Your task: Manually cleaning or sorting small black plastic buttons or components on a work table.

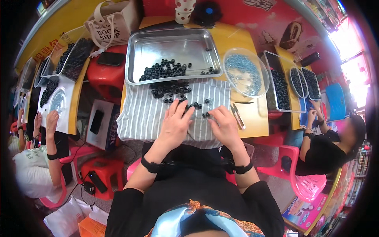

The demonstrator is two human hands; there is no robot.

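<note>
My left hand (175, 120) lies palm down on a grey-and-white striped cloth (136, 110), fingers stretched out and touching small black ring-shaped pieces. To its right, my right hand (225, 124) has thumb and forefinger closed at a small black piece (205, 115). A short row of loose black pieces (195, 105) lies between the hands. Beyond them, a heap of the same pieces (164, 72) spills from a shallow metal tray (134, 47) onto the cloth. A clear round tub (265, 75) at the right holds many tiny bluish bits.
Tweezers (238, 116) and a thin dark stick (244, 102) rest on the yellow table (256, 122) beside my right hand. A spotted cup (184, 11) stands behind the tray. People work at side tables, near a red stool (104, 175) and a pink chair (294, 170).
</note>
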